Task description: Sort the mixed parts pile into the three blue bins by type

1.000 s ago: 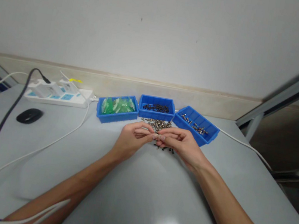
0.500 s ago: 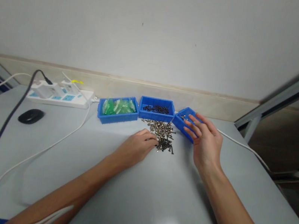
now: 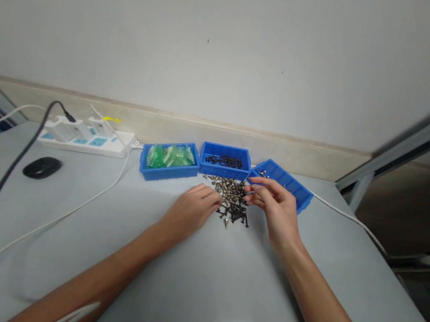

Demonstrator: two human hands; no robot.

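Two bare hands work over a mixed heap of small hardware at the centre of the bench (image 3: 187, 287), where a mis-sort looks the likeliest slip: silver screws (image 3: 230, 188) and black screws (image 3: 238, 213) lie touching, so a hurried pinch could lift one of each. A sweep of the left fingers could also scatter loose pieces toward the lower centre of the frame, where a lone silver screw (image 3: 226, 223) lies at the heap's near edge, and a careless wrist might nudge the right-hand blue box (image 3: 303, 199), partly hidden behind the knuckles. The left hand (image 3: 195, 206), left of centre, bends its fingers down at the heap's left edge, its grip loosely curled; whether a screw sits inside is hidden. The right hand (image 3: 277, 209), right of centre, hovers with half-bent fingers slightly parted, fingertips over the heap's right fringe; anything pinched there is too small to make out. Most of the screws lie between the two grips, just in front of the middle blue box (image 3: 224, 172).
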